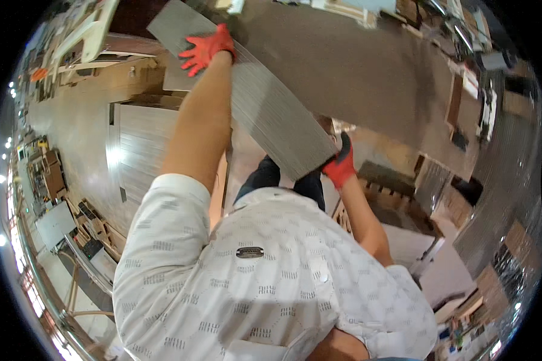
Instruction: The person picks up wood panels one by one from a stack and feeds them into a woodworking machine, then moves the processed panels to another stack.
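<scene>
A long grey wood-grain board [277,114] slants in front of me, from the far left down toward my legs. My left hand [208,49], in a red glove, lies on its far part with the fingers spread. At the near right corner, my right hand [341,162], in a red and black glove, grips the board's end. Its thumb points up along the edge, while its other fingers are hidden behind the board.
Light grey panels [147,141] lie in a stack to the left. Beyond the board stretches a wide brown surface [355,66]. Film-wrapped stacks [506,162] stand along the right, near a wooden pallet [397,201]. A pale frame [96,30] is at the upper left.
</scene>
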The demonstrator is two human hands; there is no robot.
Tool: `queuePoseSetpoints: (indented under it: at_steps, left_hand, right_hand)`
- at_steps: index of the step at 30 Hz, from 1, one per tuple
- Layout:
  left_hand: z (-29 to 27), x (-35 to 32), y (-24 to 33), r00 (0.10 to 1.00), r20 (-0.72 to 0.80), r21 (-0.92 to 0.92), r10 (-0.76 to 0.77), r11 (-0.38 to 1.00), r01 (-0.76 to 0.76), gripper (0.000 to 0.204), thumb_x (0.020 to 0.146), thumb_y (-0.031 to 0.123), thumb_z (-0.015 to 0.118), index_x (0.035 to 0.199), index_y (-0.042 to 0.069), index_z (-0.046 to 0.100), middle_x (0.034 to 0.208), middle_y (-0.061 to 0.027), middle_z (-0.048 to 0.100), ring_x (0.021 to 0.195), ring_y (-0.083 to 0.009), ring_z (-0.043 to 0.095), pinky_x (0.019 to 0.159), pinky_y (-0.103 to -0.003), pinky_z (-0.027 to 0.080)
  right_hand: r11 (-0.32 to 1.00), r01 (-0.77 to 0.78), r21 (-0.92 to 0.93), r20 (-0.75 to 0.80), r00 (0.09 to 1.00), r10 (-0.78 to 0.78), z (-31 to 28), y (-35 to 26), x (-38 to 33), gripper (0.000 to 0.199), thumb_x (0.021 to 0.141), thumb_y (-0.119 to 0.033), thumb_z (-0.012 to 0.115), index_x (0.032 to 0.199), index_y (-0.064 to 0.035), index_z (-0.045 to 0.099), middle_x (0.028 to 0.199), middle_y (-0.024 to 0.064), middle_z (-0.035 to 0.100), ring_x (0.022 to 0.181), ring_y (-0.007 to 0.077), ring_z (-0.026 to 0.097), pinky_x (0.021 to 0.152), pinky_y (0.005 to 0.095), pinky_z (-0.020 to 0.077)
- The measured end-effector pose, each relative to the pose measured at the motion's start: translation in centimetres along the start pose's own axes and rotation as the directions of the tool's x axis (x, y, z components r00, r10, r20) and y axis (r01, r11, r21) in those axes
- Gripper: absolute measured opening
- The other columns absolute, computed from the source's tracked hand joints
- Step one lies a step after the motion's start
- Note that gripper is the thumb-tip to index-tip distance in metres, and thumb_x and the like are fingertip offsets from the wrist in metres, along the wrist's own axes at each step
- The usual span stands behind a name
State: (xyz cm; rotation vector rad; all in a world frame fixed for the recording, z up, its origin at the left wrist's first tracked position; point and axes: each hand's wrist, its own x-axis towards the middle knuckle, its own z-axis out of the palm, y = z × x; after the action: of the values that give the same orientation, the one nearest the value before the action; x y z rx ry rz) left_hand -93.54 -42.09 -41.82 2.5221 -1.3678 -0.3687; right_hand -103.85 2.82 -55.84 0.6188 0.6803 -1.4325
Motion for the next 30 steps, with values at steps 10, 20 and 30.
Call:
queuePoseSetpoints:
  at_steps: [10,20,30]
  left_hand:
    - [-1.3,2.0,1.9,0.969,0.135,-0.005,-0.205,0.978,0.207,0.134,0.064,0.072,0.085,0.171,0.033,0.015,0.176,-0.0285,0.007,0.159,-0.0584,0.009,0.122,-0.077,0.007]
    - [-1.6,2.9,2.4,0.949,0.191,0.047,-0.253,0.967,0.249,0.144,0.058,0.080,0.086,0.172,0.038,0.009,0.177,-0.0266,0.001,0.159,-0.0579,0.009,0.121,-0.079,0.010]
    - [1.2,9.6,4.4,0.898,0.220,0.062,-0.381,0.924,0.377,0.153,0.054,0.088,0.084,0.171,0.043,-0.004,0.177,-0.0260,-0.003,0.160,-0.0584,0.000,0.124,-0.075,0.008]
  right_hand:
    - [0.891,-0.452,0.039,0.304,0.855,0.420,6.9,0.4,-7.6,0.117,0.086,-0.092,0.046,0.171,-0.0150,0.023,0.174,0.0211,0.025,0.155,0.0491,0.028,0.124,0.0704,0.0234]
    - [0.902,-0.324,-0.285,0.281,0.872,0.401,7.3,1.7,-7.5,0.102,0.090,-0.085,0.045,0.163,-0.0157,0.035,0.169,0.0157,0.037,0.151,0.0427,0.035,0.120,0.0676,0.0294]
    - [0.834,-0.041,-0.551,0.265,0.939,0.221,8.7,1.6,-8.4,0.093,0.090,-0.082,0.046,0.157,-0.0183,0.044,0.165,0.0155,0.044,0.147,0.0415,0.041,0.115,0.0686,0.0323]
